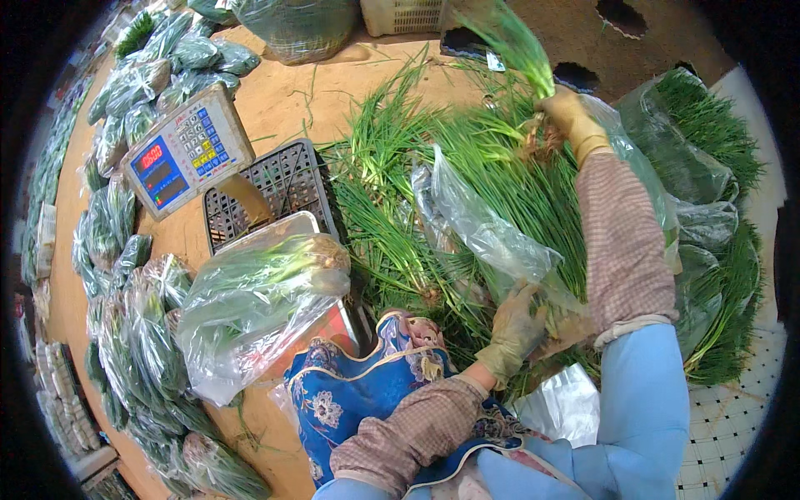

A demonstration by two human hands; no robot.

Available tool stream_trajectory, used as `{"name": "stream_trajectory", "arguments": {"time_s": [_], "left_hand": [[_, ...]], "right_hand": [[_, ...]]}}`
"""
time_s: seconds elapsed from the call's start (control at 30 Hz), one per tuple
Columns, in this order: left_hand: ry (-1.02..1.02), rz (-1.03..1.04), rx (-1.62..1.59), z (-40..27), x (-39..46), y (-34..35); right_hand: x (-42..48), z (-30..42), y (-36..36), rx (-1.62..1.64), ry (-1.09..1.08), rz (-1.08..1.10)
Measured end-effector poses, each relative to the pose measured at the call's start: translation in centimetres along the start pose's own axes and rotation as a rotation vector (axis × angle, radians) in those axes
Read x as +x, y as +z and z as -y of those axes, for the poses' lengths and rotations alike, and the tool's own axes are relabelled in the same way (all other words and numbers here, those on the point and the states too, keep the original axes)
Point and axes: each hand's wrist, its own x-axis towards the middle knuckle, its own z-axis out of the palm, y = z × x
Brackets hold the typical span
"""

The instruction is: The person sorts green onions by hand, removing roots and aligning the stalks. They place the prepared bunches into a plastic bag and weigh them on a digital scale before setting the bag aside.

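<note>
My right hand [572, 122], in a tan glove, grips a bunch of green onions [522, 53] near its roots. The leaves point up and away, and the brown roots hang below the fist. Lower down, my gloved left hand [514, 328] pinches the edge of a clear plastic bag [494, 234], which lies across loose green onions [519, 181]. To the left, a filled plastic bag of green onions [269, 287] rests on the pan of a digital scale [187, 150] with a lit display. Its root end faces right.
Bagged green onions [144, 337] line the left side of the brown floor. A black plastic crate [294, 181] sits by the scale post. Large open sacks of greens [694, 150] stand at right. A pale crate [403, 15] and a stuffed bag [300, 28] are at the far edge.
</note>
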Motion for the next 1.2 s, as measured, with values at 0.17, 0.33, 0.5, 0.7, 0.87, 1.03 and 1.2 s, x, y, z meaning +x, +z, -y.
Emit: {"name": "stream_trajectory", "arguments": {"time_s": [0.17, 0.33, 0.5, 0.7, 0.87, 1.03, 1.2], "left_hand": [[0.000, 0.011, 0.012, 1.2, 0.5, 0.0], [0.004, 0.048, 0.074, 0.9, 0.0, 1.1], [0.076, -0.029, -0.064, 1.4, -0.1, 1.6], [-0.004, 0.045, -0.098, 0.8, -1.1, 3.0], [0.062, 0.050, -0.018, 0.9, -2.3, 2.9], [0.177, -0.040, 0.080, 1.1, -2.8, 2.3], [0.011, 0.118, -0.093, 1.5, -3.3, 2.2]], "right_hand": [[-3.0, 4.4, -8.6, 0.211, 0.177, 0.211], [-8.3, -4.1, -18.9, 0.316, 0.174, 0.107], [-21.0, -6.8, -27.2, 0.679, 0.219, 0.132], [-30.5, -13.7, -17.1, 0.731, 0.483, 0.101], [-35.3, -14.9, -6.1, 0.584, 0.409, 0.074], [-38.2, -12.1, -4.3, 0.050, 0.257, -0.052], [-37.0, -16.5, -4.1, 0.457, 0.386, -0.156]]}}
